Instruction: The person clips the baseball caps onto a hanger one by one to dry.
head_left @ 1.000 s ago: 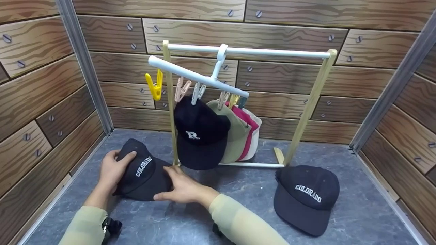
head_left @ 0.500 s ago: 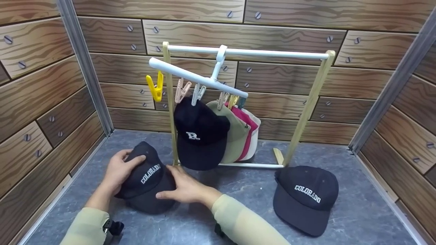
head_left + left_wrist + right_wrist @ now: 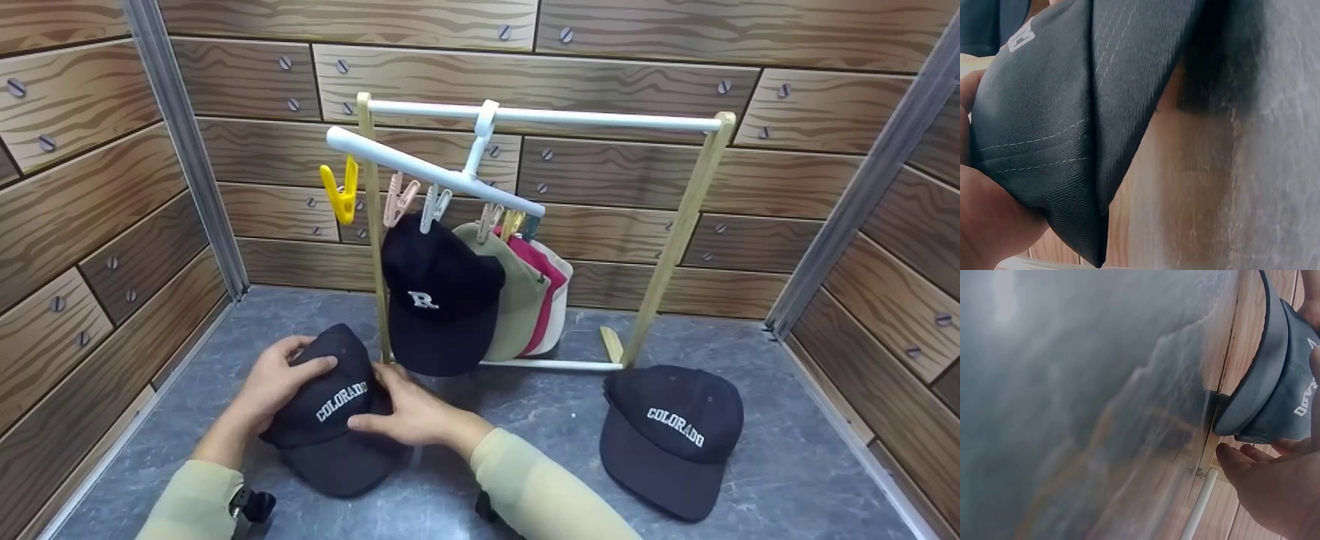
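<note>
A dark baseball cap [image 3: 319, 401] lettered COLORADO is tilted at the front left, brim down toward the front. My left hand [image 3: 274, 382] grips its left side, thumb across the crown and fingers behind. From the right, my right hand [image 3: 412, 411] holds the cap's other side, thumb over the front, fingertips round the far edge. In the left wrist view the crown and brim [image 3: 1134, 84] fill much of the frame. The right wrist view shows the brim [image 3: 1261, 377] clear of my curved fingers [image 3: 1235, 464].
A wooden stand [image 3: 679, 240] with white bars holds a tilted white hanger [image 3: 435, 171]. Black [image 3: 442, 300], beige [image 3: 517, 300], red [image 3: 553, 277] and white [image 3: 561, 307] caps hang from its clothespins. A yellow clothespin [image 3: 341, 191] hangs at its left end. Another COLORADO cap [image 3: 675, 435] lies right.
The cap between my hands has turned, its brim swinging from the right down toward the front. My left hand has moved a little right with it; my right hand has barely shifted.
</note>
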Demonstrator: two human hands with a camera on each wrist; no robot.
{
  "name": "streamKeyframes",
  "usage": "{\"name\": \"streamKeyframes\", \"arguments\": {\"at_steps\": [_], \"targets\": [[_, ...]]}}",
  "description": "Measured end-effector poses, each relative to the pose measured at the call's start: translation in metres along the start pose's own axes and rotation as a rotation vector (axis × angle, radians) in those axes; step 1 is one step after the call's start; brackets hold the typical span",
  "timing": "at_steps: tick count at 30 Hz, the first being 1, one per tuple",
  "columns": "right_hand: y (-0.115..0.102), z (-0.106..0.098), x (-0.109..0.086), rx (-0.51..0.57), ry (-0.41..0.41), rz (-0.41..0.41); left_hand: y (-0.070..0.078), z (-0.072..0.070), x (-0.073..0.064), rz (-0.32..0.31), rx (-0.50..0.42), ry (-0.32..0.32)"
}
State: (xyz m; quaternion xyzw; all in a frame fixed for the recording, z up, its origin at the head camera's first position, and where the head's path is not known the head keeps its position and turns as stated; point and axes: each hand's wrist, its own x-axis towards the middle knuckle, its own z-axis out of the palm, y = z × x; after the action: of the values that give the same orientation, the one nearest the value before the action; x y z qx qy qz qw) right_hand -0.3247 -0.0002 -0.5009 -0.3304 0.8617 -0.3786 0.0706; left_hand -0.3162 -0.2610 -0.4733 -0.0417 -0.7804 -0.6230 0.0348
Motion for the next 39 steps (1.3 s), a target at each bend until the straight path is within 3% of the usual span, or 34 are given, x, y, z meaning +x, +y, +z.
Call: {"name": "streamKeyframes", "arguments": {"at_steps": [11,17,28,33,39], "targets": [[0.002,-0.004,0.000,0.108,-0.015,0.013,-0.003,0.005,-0.002,0.023,0.033,-0.053],[0.002,-0.005,0.000,0.162,-0.005,0.029,-0.005,0.007,-0.002,0.028,0.044,-0.113],[0.000,-0.007,0.000,0.201,0.028,0.067,-0.008,0.011,-0.004,0.047,0.008,-0.193],[0.001,-0.009,0.002,0.271,0.027,0.062,-0.009,0.011,-0.005,0.056,0.031,-0.214],[0.003,-0.010,0.003,0.266,0.042,0.087,-0.011,0.009,-0.006,0.061,0.072,-0.235]]}}
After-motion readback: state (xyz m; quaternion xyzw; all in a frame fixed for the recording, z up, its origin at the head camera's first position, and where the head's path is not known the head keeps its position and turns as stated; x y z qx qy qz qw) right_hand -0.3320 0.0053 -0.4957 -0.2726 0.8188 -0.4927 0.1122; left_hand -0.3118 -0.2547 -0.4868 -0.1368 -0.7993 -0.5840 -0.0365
